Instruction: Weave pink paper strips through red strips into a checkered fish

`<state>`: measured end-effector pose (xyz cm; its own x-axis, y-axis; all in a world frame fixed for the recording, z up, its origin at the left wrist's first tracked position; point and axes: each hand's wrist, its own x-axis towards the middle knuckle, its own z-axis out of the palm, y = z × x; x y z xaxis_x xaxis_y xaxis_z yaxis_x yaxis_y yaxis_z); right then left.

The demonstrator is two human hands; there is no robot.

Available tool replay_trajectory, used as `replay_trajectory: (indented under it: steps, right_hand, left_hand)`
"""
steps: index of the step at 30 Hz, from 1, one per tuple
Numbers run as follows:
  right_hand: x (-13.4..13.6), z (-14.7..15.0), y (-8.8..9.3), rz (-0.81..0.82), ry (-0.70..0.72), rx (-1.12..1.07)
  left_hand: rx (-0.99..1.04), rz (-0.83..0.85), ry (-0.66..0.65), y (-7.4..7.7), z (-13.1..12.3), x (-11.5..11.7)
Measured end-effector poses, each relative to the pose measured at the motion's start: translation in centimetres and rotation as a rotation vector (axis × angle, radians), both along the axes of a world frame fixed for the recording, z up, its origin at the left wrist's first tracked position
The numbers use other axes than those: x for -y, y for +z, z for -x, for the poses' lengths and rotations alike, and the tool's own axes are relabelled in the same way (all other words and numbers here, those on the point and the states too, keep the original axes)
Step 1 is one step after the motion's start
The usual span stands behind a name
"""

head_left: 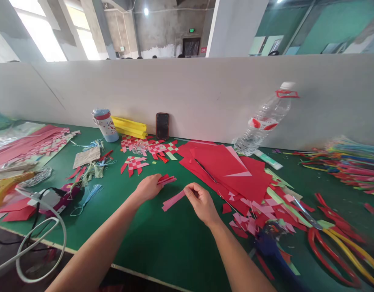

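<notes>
My left hand (149,187) is closed on a small bundle of red and pink paper strips (167,180), whose ends stick out to the right. Between thumb and fingers of my right hand (200,200) is a pink paper strip (174,200), its free end pointing left and down. Both hands hover low over the green tabletop (156,243), a short gap apart. Beyond them lie woven red and pink paper pieces (134,164). Just right of my right hand are red paper sheets (226,166) with a thin pen-like tool (205,170) on top.
Scissors (316,233) and paper scraps (250,221) cover the right side, near a leaning plastic bottle (266,117). A cup (105,125), a yellow folded piece (129,127) and a phone (162,125) stand by the white partition (187,89). Tassels (89,198), a glue gun (10,186) and a white cable (63,231) lie left.
</notes>
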<state>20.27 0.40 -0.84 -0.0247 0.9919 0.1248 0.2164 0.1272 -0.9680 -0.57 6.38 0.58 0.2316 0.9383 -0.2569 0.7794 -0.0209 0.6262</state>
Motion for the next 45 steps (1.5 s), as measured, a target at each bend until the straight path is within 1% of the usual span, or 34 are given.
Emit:
replay_trajectory:
  steps: [2,4,7,10,14,18,24,30,34,38,41,45]
  right_hand:
    - [-0.2,-0.1,-0.4,-0.008,-0.014,-0.027]
    - [-0.4,-0.2,-0.8,-0.016,-0.035,-0.058]
    - [-0.7,-0.4,-1.3,-0.021,-0.065,-0.097]
    - [-0.9,-0.5,-1.7,-0.022,-0.097,-0.119]
    - [-1.0,-0.6,-1.9,-0.015,-0.153,-0.122]
    - [-1.1,-0.7,-1.8,-0.008,-0.218,-0.104]
    - [-1.0,-0.9,-1.6,0.009,-0.224,-0.007]
    - [-1.1,-1.3,-1.3,-0.031,-0.267,0.025]
    - [-1.1,-1.6,-1.0,-0.02,-0.239,0.012]
    - [-0.8,-1.2,-0.7,-0.002,-0.183,0.03]
    - [-0.6,-0.8,-0.8,-0.003,-0.175,0.04]
    - [-0.6,-0.5,-1.2,-0.007,-0.173,0.033]
  left_hand:
    - [0.172,0.056,-0.001,0.0,-0.7,0.4]
    - [0.35,0.14,-0.022,-0.1,-1.6,1.1]
    - [0.563,0.282,-0.046,-0.4,-2.9,2.3]
    - [0.702,0.377,-0.045,-0.8,-3.5,3.1]
    - [0.826,0.412,-0.056,-1.5,-3.5,3.5]
    - [0.892,0.391,-0.048,-1.9,-3.3,3.6]
    - [0.905,0.41,-0.043,-2.1,-3.5,3.9]
    - [0.957,0.391,0.019,-2.1,-3.5,3.8]
    - [1.009,0.428,0.068,-2.2,-3.4,3.7]
    - [1.067,0.512,0.081,-2.1,-3.5,3.8]
    - [1.118,0.571,0.065,-2.1,-3.6,4.1]
    - [1.147,0.554,0.019,-2.5,-3.8,4.3]
